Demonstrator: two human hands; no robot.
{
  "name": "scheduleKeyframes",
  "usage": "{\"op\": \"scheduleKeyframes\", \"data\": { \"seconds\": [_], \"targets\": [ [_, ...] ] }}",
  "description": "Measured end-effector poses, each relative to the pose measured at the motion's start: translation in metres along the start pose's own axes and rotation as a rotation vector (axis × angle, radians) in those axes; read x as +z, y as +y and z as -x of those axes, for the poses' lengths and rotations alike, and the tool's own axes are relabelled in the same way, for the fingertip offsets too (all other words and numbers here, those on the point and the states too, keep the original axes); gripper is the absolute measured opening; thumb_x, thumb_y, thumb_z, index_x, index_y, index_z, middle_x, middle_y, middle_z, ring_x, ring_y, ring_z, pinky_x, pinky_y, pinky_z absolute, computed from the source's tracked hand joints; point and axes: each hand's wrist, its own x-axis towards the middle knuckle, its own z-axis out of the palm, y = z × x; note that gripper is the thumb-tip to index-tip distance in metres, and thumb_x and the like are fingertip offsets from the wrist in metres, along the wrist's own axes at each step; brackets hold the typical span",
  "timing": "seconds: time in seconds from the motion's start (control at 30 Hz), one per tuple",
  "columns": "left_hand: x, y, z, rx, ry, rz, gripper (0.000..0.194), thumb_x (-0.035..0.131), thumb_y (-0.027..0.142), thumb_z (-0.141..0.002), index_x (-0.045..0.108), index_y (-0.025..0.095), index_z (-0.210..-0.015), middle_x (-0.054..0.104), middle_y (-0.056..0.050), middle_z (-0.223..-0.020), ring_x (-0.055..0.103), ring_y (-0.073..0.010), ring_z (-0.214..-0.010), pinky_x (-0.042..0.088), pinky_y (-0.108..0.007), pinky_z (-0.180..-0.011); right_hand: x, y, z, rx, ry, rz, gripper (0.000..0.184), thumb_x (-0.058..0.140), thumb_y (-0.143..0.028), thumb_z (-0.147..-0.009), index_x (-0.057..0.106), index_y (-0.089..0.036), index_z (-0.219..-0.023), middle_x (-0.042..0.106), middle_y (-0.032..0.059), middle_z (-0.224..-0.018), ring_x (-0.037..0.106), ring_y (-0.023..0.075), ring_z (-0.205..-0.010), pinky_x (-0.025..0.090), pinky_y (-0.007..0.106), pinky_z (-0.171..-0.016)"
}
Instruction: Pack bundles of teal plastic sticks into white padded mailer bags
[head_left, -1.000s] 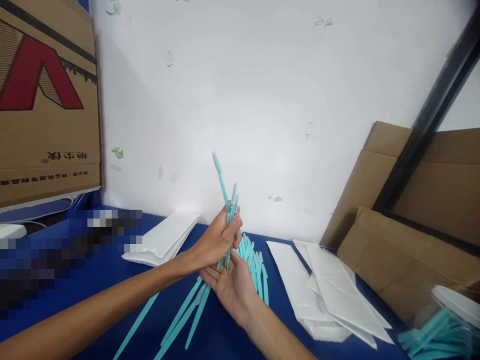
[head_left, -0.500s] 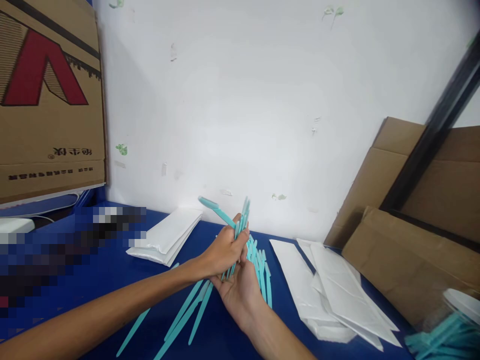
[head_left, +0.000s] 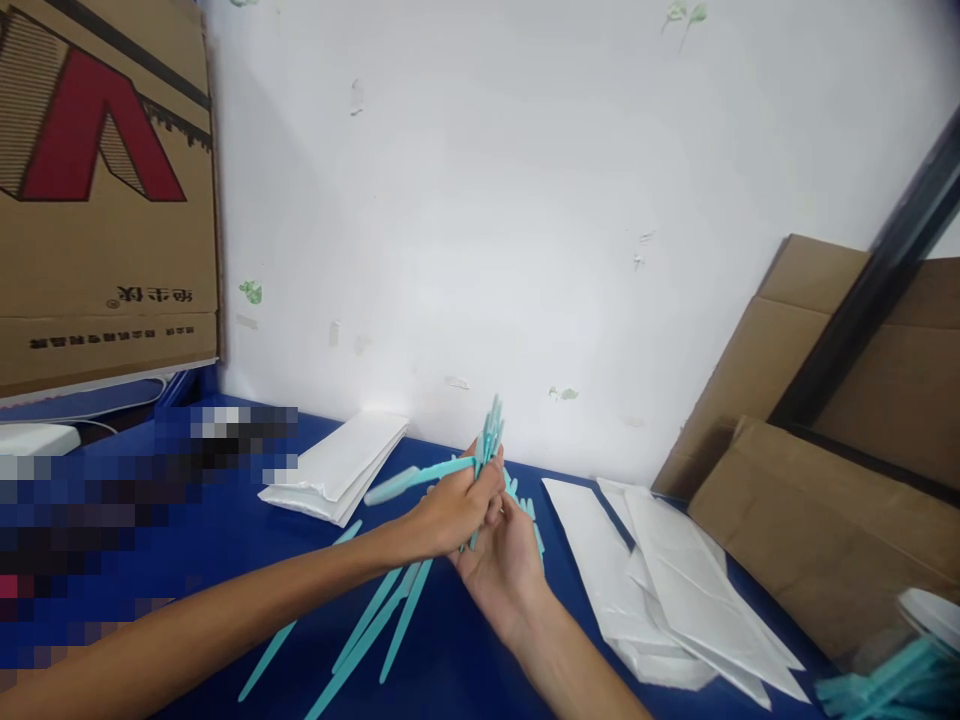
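Note:
A bundle of turquoise eyebrow razors (head_left: 491,432) stands upright, gripped in my left hand (head_left: 461,508), whose thumb presses across the handles. One razor (head_left: 409,482) sticks out sideways to the left from this grip. Just below and to the right, my right hand (head_left: 504,560) is turned palm up, its curled fingers against the lower handles; part of those fingers is hidden behind my left hand. More loose razors (head_left: 375,620) lie on the blue table under my left forearm. Behind my right hand lies another group of razors (head_left: 534,520), partly covered by it.
White padded envelopes lie in a stack (head_left: 341,465) at left and a spread pile (head_left: 675,590) at right. A clear tub of turquoise razors (head_left: 892,680) stands at lower right. Cardboard (head_left: 825,530) leans at right; a large carton (head_left: 112,250) stands left. A white wall (head_left: 480,200) closes the back.
The single protruding razor has swung down, from pointing up and left to lying nearly level at left. My hands have shifted slightly right, still together around the bundle.

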Motion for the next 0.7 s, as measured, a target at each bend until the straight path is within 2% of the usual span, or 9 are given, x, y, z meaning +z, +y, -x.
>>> {"op": "scheduleKeyframes", "data": {
  "seconds": [0.1, 0.17, 0.27, 0.37, 0.43, 0.5, 0.57, 0.63, 0.7],
  "targets": [
    [-0.005, 0.007, -0.005, 0.032, -0.045, -0.02, 0.052, 0.032, 0.059, -0.095, 0.038, 0.022, -0.059, 0.044, 0.003, -0.051, 0.045, -0.0141, -0.053, 0.037, -0.027, -0.056, 0.0, -0.01, 0.002, 0.014, -0.025, 0.086, 0.026, 0.052, -0.043, -0.087, 0.05, -0.023, -0.07, 0.068, 0.0021, -0.082, 0.067, 0.0217, -0.085, 0.053, 0.036, -0.073],
    [-0.01, 0.011, -0.009, 0.034, -0.054, -0.07, 0.049, 0.031, 0.056, -0.095, 0.037, 0.022, -0.059, 0.039, 0.004, -0.049, 0.039, -0.0133, -0.048, 0.032, -0.027, -0.05, -0.001, -0.02, 0.005, -0.084, -0.003, 0.186, 0.025, 0.053, -0.048, -0.088, 0.06, -0.024, -0.088, 0.068, 0.0049, -0.089, 0.066, 0.0242, -0.09, 0.052, 0.039, -0.078],
    [-0.019, 0.012, -0.013, 0.098, -0.053, -0.235, 0.041, 0.037, 0.045, -0.094, 0.037, 0.023, -0.059, 0.035, 0.005, -0.049, 0.031, -0.0127, -0.045, 0.024, -0.027, -0.046, -0.001, -0.038, 0.011, -0.51, 0.102, 0.432, 0.04, 0.053, -0.05, -0.089, 0.057, -0.026, -0.121, 0.061, 0.0087, -0.125, 0.057, 0.0271, -0.116, 0.047, 0.043, -0.094],
    [-0.024, 0.005, -0.013, 0.195, -0.046, -0.331, 0.028, 0.047, 0.036, -0.089, 0.046, 0.023, -0.064, 0.043, 0.003, -0.053, 0.036, -0.0145, -0.048, 0.024, -0.027, -0.048, 0.001, -0.053, 0.019, -0.994, 0.152, 0.889, 0.051, 0.062, -0.042, -0.086, 0.051, -0.029, -0.135, 0.054, 0.0085, -0.129, 0.053, 0.0259, -0.116, 0.043, 0.043, -0.098],
    [-0.024, -0.001, -0.011, 0.207, -0.062, -0.349, 0.023, 0.051, 0.037, -0.087, 0.053, 0.024, -0.068, 0.049, 0.002, -0.057, 0.043, -0.0166, -0.051, 0.026, -0.027, -0.049, 0.002, -0.057, 0.021, -1.13, 0.123, 1.138, 0.049, 0.066, -0.038, -0.085, 0.056, -0.029, -0.132, 0.055, 0.0072, -0.117, 0.056, 0.0231, -0.101, 0.047, 0.04, -0.09],
    [-0.022, -0.007, -0.008, 0.185, -0.096, -0.38, 0.023, 0.051, 0.039, -0.087, 0.056, 0.024, -0.07, 0.052, 0.001, -0.058, 0.045, -0.0178, -0.051, 0.026, -0.028, -0.049, 0.002, -0.057, 0.02, -1.137, 0.079, 1.244, 0.032, 0.066, -0.037, -0.087, 0.066, -0.028, -0.119, 0.056, 0.0051, -0.104, 0.057, 0.0195, -0.086, 0.049, 0.035, -0.08],
    [-0.02, -0.011, -0.005, 0.149, -0.125, -0.413, 0.023, 0.05, 0.038, -0.087, 0.057, 0.024, -0.071, 0.052, 0.0, -0.057, 0.045, -0.018, -0.048, 0.025, -0.028, -0.048, 0.001, -0.055, 0.017, -1.106, 0.033, 1.256, 0.015, 0.064, -0.035, -0.09, 0.07, -0.025, -0.098, 0.058, 0.0038, -0.096, 0.058, 0.0172, -0.078, 0.049, 0.032, -0.074],
    [-0.018, -0.013, -0.004, 0.104, -0.143, -0.419, 0.02, 0.05, 0.036, -0.085, 0.057, 0.024, -0.071, 0.054, 0.0, -0.056, 0.045, -0.0176, -0.046, 0.025, -0.028, -0.048, 0.0, -0.057, 0.016, -1.09, 0.038, 1.228, 0.016, 0.062, -0.035, -0.091, 0.066, -0.022, -0.083, 0.06, 0.0027, -0.089, 0.059, 0.0168, -0.076, 0.047, 0.031, -0.073],
    [-0.019, -0.014, -0.007, 0.054, -0.143, -0.396, 0.018, 0.054, 0.034, -0.081, 0.056, 0.024, -0.067, 0.053, 0.0, -0.053, 0.042, -0.0163, -0.043, 0.023, -0.028, -0.047, -0.001, -0.063, 0.016, -1.091, 0.113, 1.158, 0.022, 0.061, -0.038, -0.092, 0.061, -0.021, -0.078, 0.061, 0.0012, -0.082, 0.059, 0.0171, -0.076, 0.047, 0.031, -0.074]
  ]
}}
